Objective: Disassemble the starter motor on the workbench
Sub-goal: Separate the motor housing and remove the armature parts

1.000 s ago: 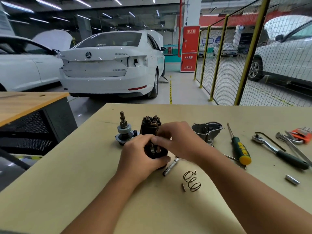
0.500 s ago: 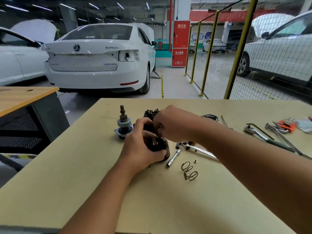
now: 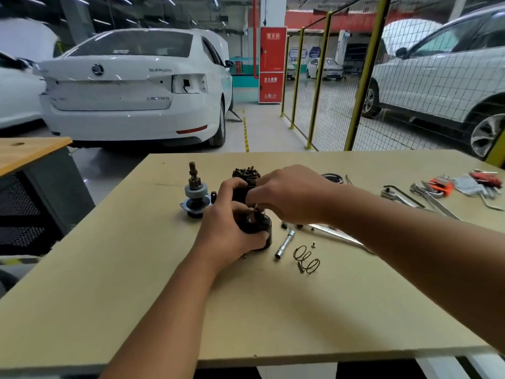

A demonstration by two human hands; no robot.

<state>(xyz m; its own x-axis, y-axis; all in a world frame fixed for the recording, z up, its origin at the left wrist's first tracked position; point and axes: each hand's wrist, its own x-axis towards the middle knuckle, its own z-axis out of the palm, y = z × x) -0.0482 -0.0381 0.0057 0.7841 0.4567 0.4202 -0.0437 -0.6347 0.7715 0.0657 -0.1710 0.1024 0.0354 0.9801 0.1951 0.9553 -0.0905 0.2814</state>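
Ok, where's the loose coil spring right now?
In the head view the coil spring lies on the workbench, just right of the socket extension and the left hand.

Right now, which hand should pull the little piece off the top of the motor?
The right hand, probably: its fingers already reach the top of the motor, while the left hand grips the body to steady it.

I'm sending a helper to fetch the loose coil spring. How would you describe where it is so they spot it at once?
Start at the tan workbench and find the black motor body gripped by the left hand. Just right of it lies a slim silver socket extension, and the spring lies beside that. It is the only open wire coil of dark loops.
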